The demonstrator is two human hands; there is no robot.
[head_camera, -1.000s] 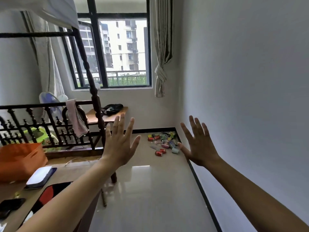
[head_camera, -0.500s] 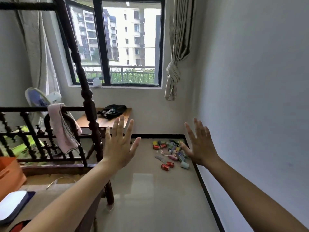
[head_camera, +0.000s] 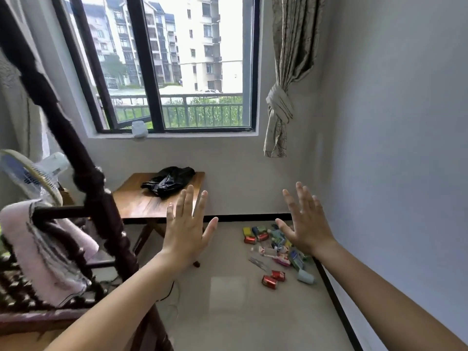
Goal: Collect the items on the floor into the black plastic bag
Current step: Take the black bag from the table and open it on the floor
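A crumpled black plastic bag (head_camera: 168, 180) lies on a small wooden table (head_camera: 141, 203) under the window. Scattered items (head_camera: 274, 252) lie on the tiled floor near the right wall: red cans (head_camera: 273, 278), a grey cup (head_camera: 305, 276), wrappers and small packets. My left hand (head_camera: 187, 231) is raised with fingers spread, palm forward, in front of the table's edge and holds nothing. My right hand (head_camera: 305, 224) is also raised and spread, holding nothing, and hides part of the pile.
A dark carved bedpost (head_camera: 83, 178) and rail with a pink towel (head_camera: 43, 252) stand close on the left. A fan (head_camera: 30, 176) is behind them. The white wall (head_camera: 392, 173) runs along the right. Open floor (head_camera: 228, 312) lies between me and the pile.
The view has moved forward toward the window; table, bag and floor items appear nearer and larger. Both hands stay raised and spread. The orange box and the phones have left the view.
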